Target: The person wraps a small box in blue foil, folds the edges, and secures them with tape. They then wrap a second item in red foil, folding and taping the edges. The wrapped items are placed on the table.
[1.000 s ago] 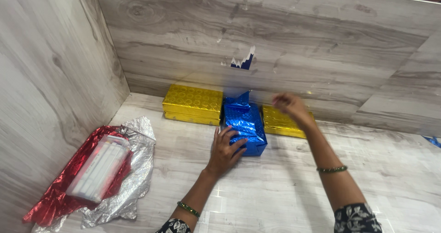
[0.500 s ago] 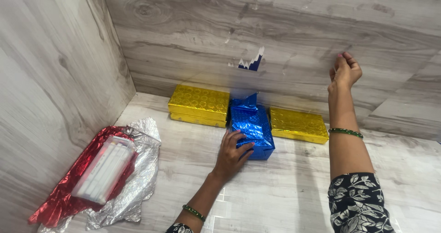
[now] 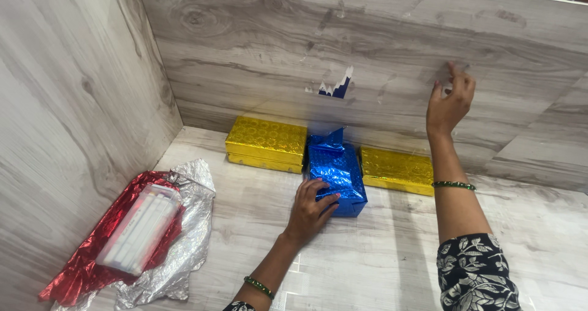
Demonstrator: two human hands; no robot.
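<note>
Blue foil-wrapped box (image 3: 335, 171) sits on the wood-grain table near its back edge, lying between two gold boxes, with its far end's foil bunched up into a loose peak. The left hand (image 3: 309, 208) lies flat on the near left corner of this blue parcel, fingers spread over the foil and pressing it down rather than closing round it. The gold box on the left (image 3: 267, 142) and the gold box on the right (image 3: 397, 169) both stand just beside the blue one, against the foot of the back wall (image 3: 257, 53).

The right hand (image 3: 450, 101) is raised off the table and up at the back wall, fingers half-curled with the tips at the panel; it seems to pinch something small and pale there, perhaps a bit of tape, but the view is too poor to be sure. A second ago this hand hovered low over the right gold box; it has since lifted well clear of the parcels to the wall, while the left hand has stayed on the blue box. So the parcel is held steady with one hand only, its far flap not yet closed.

Towards the table's left edge lies a clear packet of white sticks (image 3: 141, 226) on crumpled red foil (image 3: 79, 262) and silver foil (image 3: 184, 250).
</note>
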